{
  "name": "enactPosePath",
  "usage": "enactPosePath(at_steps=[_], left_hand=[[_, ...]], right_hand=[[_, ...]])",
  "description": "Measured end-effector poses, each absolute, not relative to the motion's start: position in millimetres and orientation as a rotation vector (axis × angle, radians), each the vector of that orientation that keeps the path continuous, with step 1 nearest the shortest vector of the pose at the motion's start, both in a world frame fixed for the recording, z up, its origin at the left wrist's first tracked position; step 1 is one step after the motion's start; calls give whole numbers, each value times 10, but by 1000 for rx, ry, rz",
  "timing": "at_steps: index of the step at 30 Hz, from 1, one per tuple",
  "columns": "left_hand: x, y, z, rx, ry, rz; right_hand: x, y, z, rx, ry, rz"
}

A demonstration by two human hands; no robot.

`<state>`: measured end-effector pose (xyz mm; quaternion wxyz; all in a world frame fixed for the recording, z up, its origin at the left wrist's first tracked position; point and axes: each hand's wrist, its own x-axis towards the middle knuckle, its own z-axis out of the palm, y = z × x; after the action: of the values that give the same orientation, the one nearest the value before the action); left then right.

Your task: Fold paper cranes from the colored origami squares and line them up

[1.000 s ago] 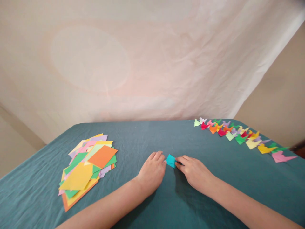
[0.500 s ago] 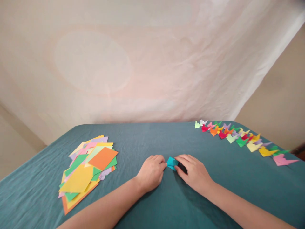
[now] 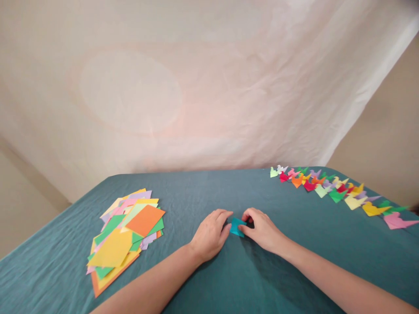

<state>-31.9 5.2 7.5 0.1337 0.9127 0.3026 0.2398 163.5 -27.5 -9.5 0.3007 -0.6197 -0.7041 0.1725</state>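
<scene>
A small folded piece of teal paper (image 3: 236,227) lies on the dark teal tablecloth (image 3: 203,192) between my two hands. My left hand (image 3: 211,235) rests palm down just left of it, its curled fingertips touching the paper's left edge. On the other side my right hand (image 3: 262,230) is curled, and its fingers pinch the paper's right edge. Both forearms reach in from the bottom of the view.
A loose stack of coloured paper squares (image 3: 126,233), orange and yellow on top, lies at the left. A row of several folded paper figures (image 3: 340,192) in many colours runs along the table's right edge. A pale cloth backdrop (image 3: 196,87) hangs behind the table.
Both hands have closed in on the teal paper. My right hand's fingers have curled up over its right edge, and the paper looks smaller and more covered.
</scene>
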Motion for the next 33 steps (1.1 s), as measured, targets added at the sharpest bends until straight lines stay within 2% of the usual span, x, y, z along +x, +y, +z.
enactPosePath(at_steps=[9, 19, 27, 33], left_hand=[[-318, 91, 28, 2320, 756, 864], [-274, 94, 10, 2033, 841, 984], [-287, 115, -18, 2109, 844, 905], [-306, 81, 62, 2233, 733, 871]], right_hand=[[1620, -200, 172, -1258, -1901, 1011], [1487, -108, -30, -1137, -1397, 1243], [1551, -85, -82, -1173, -1413, 1134], [1676, -59, -84, -1278, -1703, 959]])
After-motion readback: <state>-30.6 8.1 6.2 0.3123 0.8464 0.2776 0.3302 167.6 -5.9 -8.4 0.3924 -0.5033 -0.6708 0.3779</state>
